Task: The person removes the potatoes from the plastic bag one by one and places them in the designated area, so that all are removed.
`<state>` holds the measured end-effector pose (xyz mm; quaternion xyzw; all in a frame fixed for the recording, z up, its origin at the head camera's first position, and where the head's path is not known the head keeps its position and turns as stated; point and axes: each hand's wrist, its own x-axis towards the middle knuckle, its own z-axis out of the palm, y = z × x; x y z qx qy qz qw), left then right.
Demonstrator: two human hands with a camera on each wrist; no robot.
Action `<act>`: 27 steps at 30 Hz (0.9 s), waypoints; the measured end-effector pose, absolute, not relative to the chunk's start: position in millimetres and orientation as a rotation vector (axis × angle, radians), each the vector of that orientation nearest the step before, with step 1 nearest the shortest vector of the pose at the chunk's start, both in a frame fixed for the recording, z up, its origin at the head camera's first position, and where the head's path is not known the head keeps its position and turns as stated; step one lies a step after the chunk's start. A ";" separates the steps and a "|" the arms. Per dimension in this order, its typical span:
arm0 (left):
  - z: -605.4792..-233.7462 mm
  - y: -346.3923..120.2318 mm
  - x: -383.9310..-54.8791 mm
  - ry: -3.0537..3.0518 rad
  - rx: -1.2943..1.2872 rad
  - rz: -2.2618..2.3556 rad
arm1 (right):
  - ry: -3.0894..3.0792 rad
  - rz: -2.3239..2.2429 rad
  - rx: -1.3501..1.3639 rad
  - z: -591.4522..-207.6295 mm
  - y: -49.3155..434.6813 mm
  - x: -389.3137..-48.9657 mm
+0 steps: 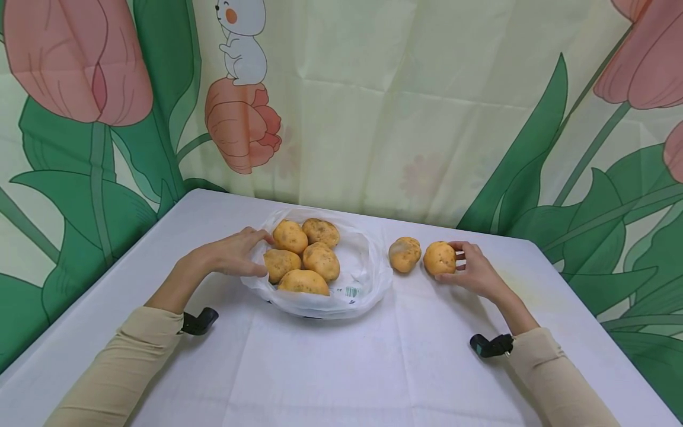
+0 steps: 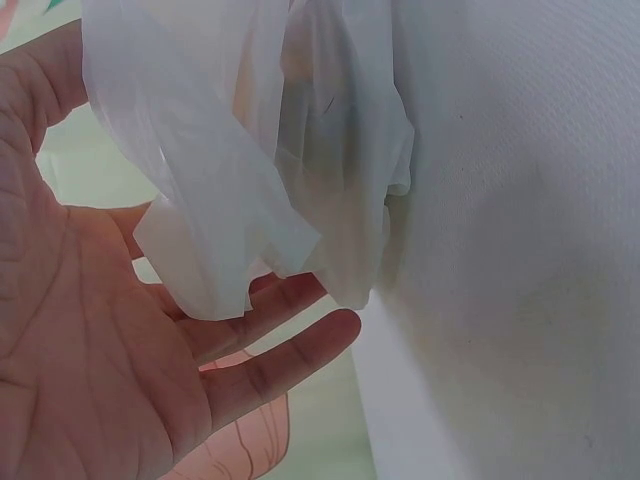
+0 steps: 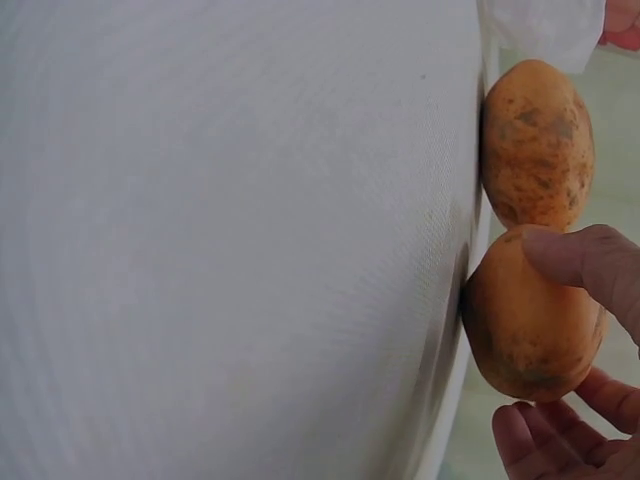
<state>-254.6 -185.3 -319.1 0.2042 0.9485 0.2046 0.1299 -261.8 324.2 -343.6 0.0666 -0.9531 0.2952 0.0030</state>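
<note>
Plainly gripping a potato (image 1: pixel 440 258) with the nearer, right hand (image 1: pixel 475 273), fingers and thumb bent round it, at right in the head frame; held left of the palm, long axis near vertical in the right-wrist frame. Touching the plastic bag (image 1: pixel 315 303), centre-left, with a loosely spread left hand (image 1: pixel 232 254). Barcode (image 1: pixel 352 292) there, no legible writing.

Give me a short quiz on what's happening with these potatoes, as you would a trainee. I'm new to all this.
1. How many potatoes show inside the white bag in the head view?
2. True or false: the right hand holds a loose potato outside the bag.
3. Where is the left hand?
A) Flat on the table
B) At the side of the bag
C) On the second loose potato

Key: 1. Five; 2. True; 3. B.
</note>
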 end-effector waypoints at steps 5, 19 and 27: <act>-319.5 -185.1 -254.6 2.757 0.595 0.592 | -2.991 0.916 0.210 -343.3 323.7 -262.5; -319.7 -187.3 -254.9 2.771 0.647 0.602 | -2.947 0.760 0.196 -337.8 316.0 -258.8; -320.3 -187.7 -255.2 2.766 0.635 0.603 | -2.901 0.749 0.190 -334.7 308.9 -255.3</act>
